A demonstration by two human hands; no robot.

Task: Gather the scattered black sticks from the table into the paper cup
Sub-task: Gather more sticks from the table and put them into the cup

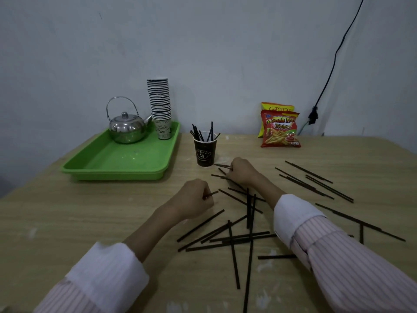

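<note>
A dark paper cup [205, 152] stands upright mid-table with several black sticks [204, 133] poking out of it. Many more black sticks lie scattered: a crossed pile [239, 236] in front of me and a looser group [316, 181] to the right. My left hand [194, 198] rests on the table with its fingers closed on the end of one black stick [212, 193]. My right hand [240, 172], just right of and below the cup, is closed on several sticks [222, 166] that jut out to the left.
A green tray [108, 163] at the back left holds a steel kettle [127, 128] and a tall stack of paper cups [160, 107]. Two snack bags [279, 128] lean against the wall. A black cable [331, 71] hangs at the right. The wooden table [67, 222] has bare surface at left.
</note>
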